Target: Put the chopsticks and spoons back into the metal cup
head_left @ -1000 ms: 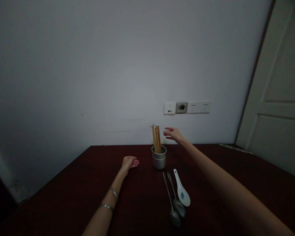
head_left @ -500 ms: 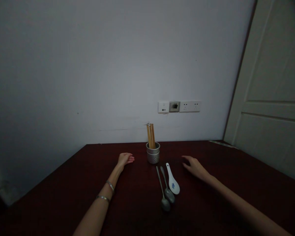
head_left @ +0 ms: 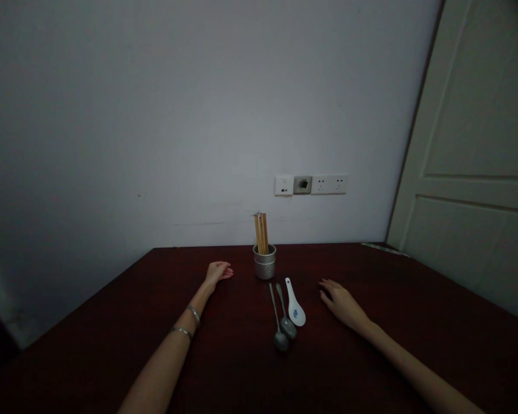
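Loosely curled, my left hand (head_left: 218, 271) rests on the table to the left of a metal cup (head_left: 265, 268), holding nothing. Several wooden chopsticks (head_left: 261, 233) stand upright in that cup. In front of it lie a long-handled metal spoon (head_left: 280, 340), a second metal spoon (head_left: 289, 328) and a white soup spoon (head_left: 296, 312) with a blue mark. They lie side by side, handles toward the cup. Right of the soup spoon and apart from it, my right hand (head_left: 342, 302) is palm down on the table with fingers stretched out, gripping nothing.
The dark red table (head_left: 125, 322) reaches back to a pale wall (head_left: 198, 115). Sockets and switch plates (head_left: 311, 184) are set in the wall behind the cup. On the right stands a panelled door (head_left: 475, 161). A thin strip (head_left: 384, 249) lies along the table's far right edge.
The view has shifted slightly. My right hand has drawn back a little toward me and away from the soup spoon. My left hand, the cup and the spoons stay in place.
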Tool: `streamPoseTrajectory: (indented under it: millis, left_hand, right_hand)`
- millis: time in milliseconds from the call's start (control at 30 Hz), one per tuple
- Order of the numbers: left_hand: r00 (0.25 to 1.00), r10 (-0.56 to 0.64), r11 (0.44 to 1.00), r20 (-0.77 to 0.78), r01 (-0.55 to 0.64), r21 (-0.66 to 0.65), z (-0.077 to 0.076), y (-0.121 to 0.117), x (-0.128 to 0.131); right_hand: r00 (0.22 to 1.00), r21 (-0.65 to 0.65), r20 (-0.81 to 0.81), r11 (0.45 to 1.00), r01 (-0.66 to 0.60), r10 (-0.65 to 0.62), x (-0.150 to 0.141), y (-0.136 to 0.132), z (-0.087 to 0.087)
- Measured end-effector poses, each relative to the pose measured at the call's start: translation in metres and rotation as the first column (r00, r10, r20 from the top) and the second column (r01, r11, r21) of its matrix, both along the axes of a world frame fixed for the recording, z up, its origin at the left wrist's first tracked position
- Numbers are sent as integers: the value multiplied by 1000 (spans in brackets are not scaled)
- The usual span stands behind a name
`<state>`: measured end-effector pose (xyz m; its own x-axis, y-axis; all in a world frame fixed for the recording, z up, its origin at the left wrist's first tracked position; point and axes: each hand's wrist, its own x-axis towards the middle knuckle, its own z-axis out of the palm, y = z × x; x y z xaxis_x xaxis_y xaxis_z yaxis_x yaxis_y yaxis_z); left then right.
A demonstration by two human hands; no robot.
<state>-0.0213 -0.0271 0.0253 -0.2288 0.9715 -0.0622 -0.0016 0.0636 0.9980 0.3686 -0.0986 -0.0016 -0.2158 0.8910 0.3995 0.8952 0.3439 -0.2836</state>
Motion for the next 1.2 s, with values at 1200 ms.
streamPoseTrajectory:
  millis: [1200]
  left_hand:
    - [-139, 311, 423, -940, 906, 6, 31, -113, 100]
  right_hand:
    - [1000, 23, 3, 1000, 0, 0, -2, -2, 2]
